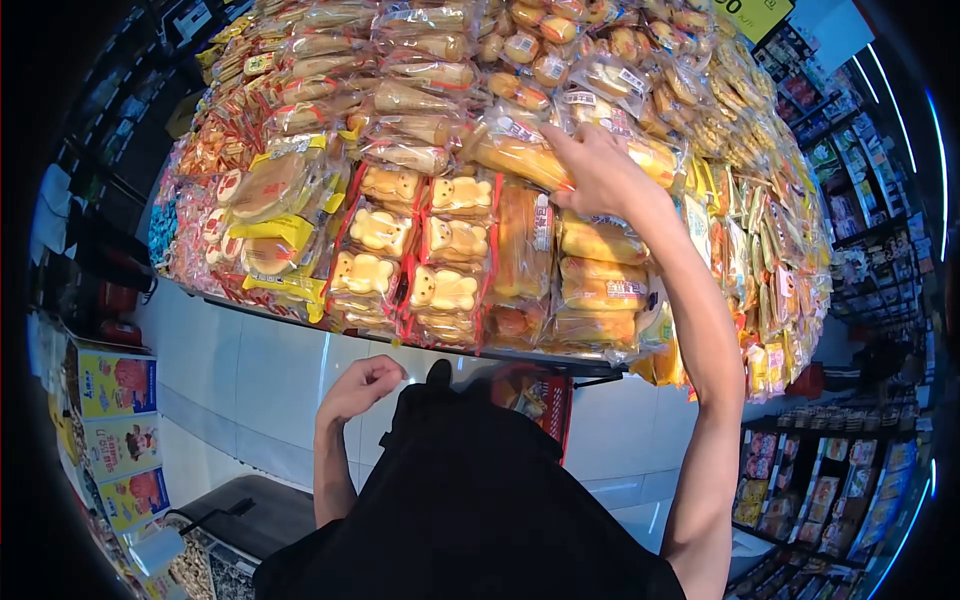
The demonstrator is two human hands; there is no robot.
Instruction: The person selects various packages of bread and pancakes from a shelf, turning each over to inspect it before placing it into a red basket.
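My right hand reaches over the display, its thumb and fingers closed around one end of a long bread roll in clear plastic. The roll lies at a slant on top of the other packs. Just below are wrapped yellow bread rolls and a pack of long brown bread. Bear-shaped cakes in red-edged packs stand in two columns to the left. Low in front of the display, my left hand hangs with its fingers curled in; nothing shows in it.
Heaped packaged snacks fill the display, with yellow-wrapped round cakes at the left and upright packets at the right. A red basket sits below the display's front edge. Stocked shelves stand at right.
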